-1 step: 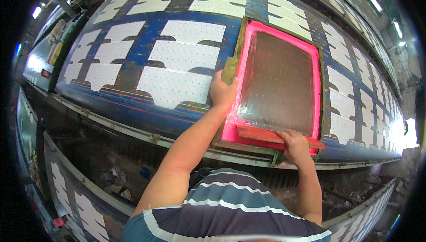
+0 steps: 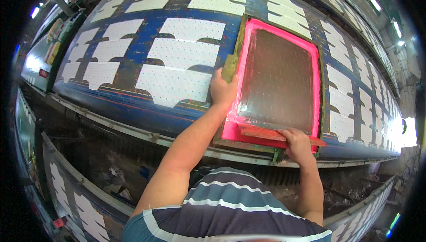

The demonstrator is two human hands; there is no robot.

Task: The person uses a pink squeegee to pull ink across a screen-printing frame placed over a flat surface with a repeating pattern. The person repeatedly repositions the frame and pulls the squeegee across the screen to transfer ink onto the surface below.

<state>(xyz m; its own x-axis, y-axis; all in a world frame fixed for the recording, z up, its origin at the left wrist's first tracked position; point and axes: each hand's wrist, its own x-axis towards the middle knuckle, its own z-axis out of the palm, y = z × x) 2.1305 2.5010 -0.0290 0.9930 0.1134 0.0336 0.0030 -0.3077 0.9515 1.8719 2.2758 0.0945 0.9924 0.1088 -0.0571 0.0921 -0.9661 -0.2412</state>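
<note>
A screen-printing frame [image 2: 322,86] lies on the long blue printing table, its brown mesh [image 2: 279,78] bordered in bright pink. My left hand [image 2: 223,90] is closed around the wooden handle [image 2: 230,68] on the frame's left side. At the near end of the frame, my right hand [image 2: 297,145] grips a red-stained squeegee [image 2: 261,133], fingers over its top edge. The squeegee lies crosswise over pink ink [image 2: 230,129], and its right end juts past the frame's right rim. Its lower edge is hidden from me.
White cut fabric pieces [image 2: 184,55] with small coloured dots lie in rows on the blue table [image 2: 146,71], left of the frame, beyond it and to its right [image 2: 341,104]. A metal rail [image 2: 151,136] runs along the table's near edge. Another table with white pieces [image 2: 88,215] stands at lower left.
</note>
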